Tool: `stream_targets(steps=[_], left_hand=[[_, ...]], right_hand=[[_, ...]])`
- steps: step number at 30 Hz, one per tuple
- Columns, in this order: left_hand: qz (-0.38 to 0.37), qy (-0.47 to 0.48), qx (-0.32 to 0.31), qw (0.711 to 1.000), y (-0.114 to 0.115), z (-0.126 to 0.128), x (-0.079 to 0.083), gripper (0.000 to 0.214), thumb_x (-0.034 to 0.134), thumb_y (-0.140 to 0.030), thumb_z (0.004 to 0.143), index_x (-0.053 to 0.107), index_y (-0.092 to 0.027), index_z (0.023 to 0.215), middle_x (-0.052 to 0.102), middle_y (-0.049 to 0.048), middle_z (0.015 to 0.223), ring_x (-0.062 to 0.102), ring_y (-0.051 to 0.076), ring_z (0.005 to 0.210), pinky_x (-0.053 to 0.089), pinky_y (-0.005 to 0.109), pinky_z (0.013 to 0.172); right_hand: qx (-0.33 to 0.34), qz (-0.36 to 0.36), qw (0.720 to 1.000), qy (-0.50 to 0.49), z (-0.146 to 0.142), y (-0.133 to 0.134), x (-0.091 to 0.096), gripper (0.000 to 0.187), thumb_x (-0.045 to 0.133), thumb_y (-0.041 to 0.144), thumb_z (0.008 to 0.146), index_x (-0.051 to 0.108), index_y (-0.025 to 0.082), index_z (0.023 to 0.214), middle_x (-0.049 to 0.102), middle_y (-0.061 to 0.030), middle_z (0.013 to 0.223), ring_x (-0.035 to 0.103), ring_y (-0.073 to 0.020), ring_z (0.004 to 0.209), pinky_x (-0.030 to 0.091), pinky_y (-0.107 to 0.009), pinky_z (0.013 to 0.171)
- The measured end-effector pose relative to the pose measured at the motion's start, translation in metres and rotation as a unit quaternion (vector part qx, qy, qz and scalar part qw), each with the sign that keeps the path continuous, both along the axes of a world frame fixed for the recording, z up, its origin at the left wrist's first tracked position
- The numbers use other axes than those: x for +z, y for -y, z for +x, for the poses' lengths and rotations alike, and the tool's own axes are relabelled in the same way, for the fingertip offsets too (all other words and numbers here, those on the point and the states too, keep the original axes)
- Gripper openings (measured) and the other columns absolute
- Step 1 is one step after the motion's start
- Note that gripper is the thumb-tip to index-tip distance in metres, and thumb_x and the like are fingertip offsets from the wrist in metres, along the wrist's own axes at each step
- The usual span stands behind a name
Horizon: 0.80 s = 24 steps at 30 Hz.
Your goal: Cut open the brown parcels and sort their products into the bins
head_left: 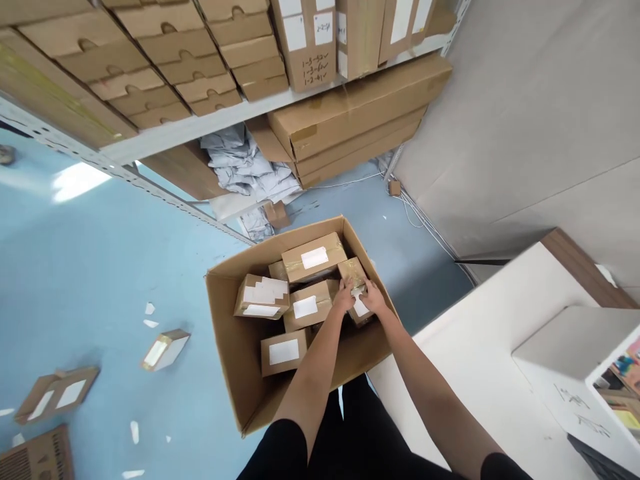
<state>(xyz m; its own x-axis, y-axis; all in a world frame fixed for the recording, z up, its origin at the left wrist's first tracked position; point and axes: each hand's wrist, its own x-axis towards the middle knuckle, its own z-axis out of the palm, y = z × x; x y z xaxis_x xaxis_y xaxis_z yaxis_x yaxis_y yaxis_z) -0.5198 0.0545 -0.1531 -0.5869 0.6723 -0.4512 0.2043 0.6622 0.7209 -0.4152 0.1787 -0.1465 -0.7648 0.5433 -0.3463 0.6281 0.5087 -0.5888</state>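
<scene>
A large open carton [225,333] stands in front of my body with several smaller taped boxes in it. My left hand [343,297] and my right hand [373,298] reach into its right side, fingers bent around a small cardboard box [361,319] with a white label. Another taped end of a box [352,270] shows just beyond my fingertips; whether it is part of the same box I cannot tell. Left of my hands lies a labelled box [320,293], and behind it a longer one [300,262]. A box with several labels [250,293] sits tilted at the carton's left.
Shelving [200,130] with stacked cartons and grey mailing bags [250,163] rises ahead. Loose boxes [166,349] and paper scraps lie on the blue floor at left. A white table [480,360] is at right, by a grey wall [525,120]. Cables [425,223] run along the wall.
</scene>
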Motion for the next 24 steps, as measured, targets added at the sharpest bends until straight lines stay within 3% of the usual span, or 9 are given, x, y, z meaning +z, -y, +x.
stream_targets(steps=[3, 6, 8, 12, 17, 20, 24], left_hand=[[-0.100, 0.065, -0.004, 0.993, 0.002, 0.004, -0.022, 0.076, 0.080, -0.014, 0.079, 0.057, -0.026, 0.150, 0.029, 0.0151, 0.174, 0.055, 0.039, 0.143, 0.047, 0.048, 0.118], [-0.116, 0.078, -0.006, 0.990, 0.010, 0.007, -0.034, 0.082, 0.082, -0.017, 0.077, 0.054, -0.033, 0.153, 0.021, 0.0118, 0.177, 0.048, 0.044, 0.148, 0.041, 0.056, 0.121], [-0.104, 0.099, -0.006, 0.990, 0.014, 0.008, -0.041, 0.086, 0.079, -0.017, 0.080, 0.048, -0.033, 0.158, 0.017, 0.0120, 0.178, 0.044, 0.043, 0.151, 0.038, 0.056, 0.124], [-0.012, 0.165, 0.010, 0.986, 0.018, 0.005, -0.052, 0.091, 0.072, -0.010, 0.081, 0.037, -0.019, 0.165, 0.026, 0.0184, 0.175, 0.029, 0.032, 0.161, 0.026, 0.043, 0.131], [0.044, 0.181, 0.078, 0.979, 0.030, 0.012, -0.042, 0.091, 0.070, -0.011, 0.081, 0.037, -0.020, 0.166, 0.043, 0.0142, 0.167, 0.036, 0.029, 0.158, 0.028, 0.043, 0.130], [0.045, 0.142, 0.150, 0.977, 0.041, 0.021, -0.020, 0.087, 0.071, -0.016, 0.084, 0.039, -0.023, 0.165, 0.054, 0.0119, 0.160, 0.048, 0.029, 0.151, 0.036, 0.043, 0.126], [0.005, 0.061, 0.213, 0.975, 0.052, 0.031, 0.022, 0.070, 0.065, -0.019, 0.092, 0.048, -0.024, 0.160, 0.066, 0.0104, 0.148, 0.063, 0.028, 0.136, 0.046, 0.041, 0.118]], right_hand=[[-0.008, -0.011, 0.999, 0.039, -0.003, -0.003, -0.025, 0.071, 0.069, 0.015, 0.081, 0.054, 0.021, 0.150, 0.057, -0.0165, 0.150, 0.059, -0.0308, 0.137, 0.046, -0.047, 0.116], [-0.031, -0.044, 0.997, 0.052, -0.007, -0.001, -0.049, 0.075, 0.067, 0.012, 0.079, 0.054, 0.019, 0.152, 0.052, -0.0171, 0.155, 0.052, -0.0326, 0.143, 0.042, -0.048, 0.119], [-0.051, -0.068, 0.995, 0.041, -0.010, 0.001, -0.063, 0.080, 0.065, 0.011, 0.076, 0.053, 0.021, 0.154, 0.049, -0.0158, 0.157, 0.052, -0.0317, 0.144, 0.042, -0.045, 0.119], [-0.077, -0.084, 0.993, -0.038, -0.013, 0.007, -0.079, 0.088, 0.056, 0.012, 0.073, 0.048, 0.029, 0.159, 0.056, -0.0079, 0.146, 0.057, -0.0262, 0.136, 0.043, -0.042, 0.119], [-0.046, -0.065, 0.990, -0.117, -0.015, 0.014, -0.062, 0.084, 0.050, 0.012, 0.076, 0.050, 0.028, 0.159, 0.064, -0.0075, 0.128, 0.059, -0.0261, 0.130, 0.046, -0.044, 0.117], [-0.025, -0.028, 0.991, -0.125, -0.021, 0.022, -0.038, 0.079, 0.052, 0.012, 0.078, 0.055, 0.027, 0.155, 0.062, -0.0084, 0.122, 0.062, -0.0265, 0.122, 0.049, -0.043, 0.114], [0.003, 0.022, 0.989, -0.149, -0.032, 0.037, 0.002, 0.071, 0.053, 0.007, 0.078, 0.064, 0.023, 0.147, 0.059, -0.0085, 0.114, 0.065, -0.0251, 0.110, 0.055, -0.040, 0.107]])
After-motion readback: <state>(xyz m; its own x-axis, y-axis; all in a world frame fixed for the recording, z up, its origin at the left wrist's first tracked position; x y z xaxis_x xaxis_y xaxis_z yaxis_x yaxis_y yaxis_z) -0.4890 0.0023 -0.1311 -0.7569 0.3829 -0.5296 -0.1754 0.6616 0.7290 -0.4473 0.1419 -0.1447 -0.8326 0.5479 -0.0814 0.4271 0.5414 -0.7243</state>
